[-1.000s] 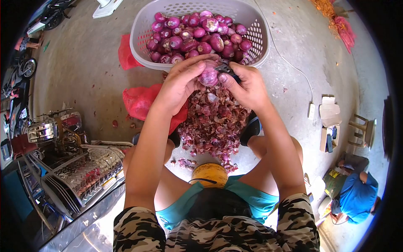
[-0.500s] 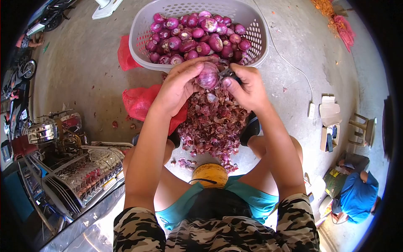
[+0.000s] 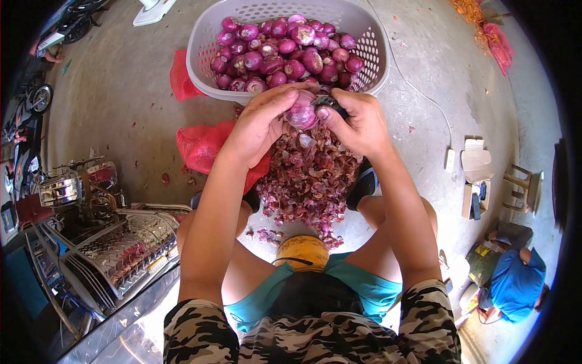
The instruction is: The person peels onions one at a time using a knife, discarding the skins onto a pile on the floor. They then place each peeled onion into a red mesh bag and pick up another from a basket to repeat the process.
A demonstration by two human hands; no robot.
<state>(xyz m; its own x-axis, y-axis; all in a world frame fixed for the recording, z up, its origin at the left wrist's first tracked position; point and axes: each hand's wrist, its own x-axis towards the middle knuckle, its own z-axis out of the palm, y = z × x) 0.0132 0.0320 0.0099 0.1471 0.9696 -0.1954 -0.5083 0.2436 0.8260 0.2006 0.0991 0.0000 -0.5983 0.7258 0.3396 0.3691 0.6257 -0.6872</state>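
Note:
A red onion (image 3: 301,114), partly stripped of its papery skin, is gripped in my left hand (image 3: 262,121), with the fingers curled round its far side. My right hand (image 3: 361,124) is closed round a small black knife (image 3: 330,105), with the thumb pressed against the onion's right side. Most of the knife is hidden by my fingers. Directly beneath both hands lies a heap of loose onion skins (image 3: 309,176). Just beyond my fingers stands a grey perforated basket (image 3: 197,57) holding many purple onions (image 3: 285,45).
Red mesh bags (image 3: 203,145) lie left of the skins. A yellow bucket (image 3: 298,252) is between my legs. A white cable runs to a power strip (image 3: 450,159) on the right. Metal machinery (image 3: 127,242) stands at left. Another person in a blue shirt (image 3: 515,285) is at lower right.
My right thumb and the knife have shifted slightly left, closer against the onion. The onion has turned a little in my left hand.

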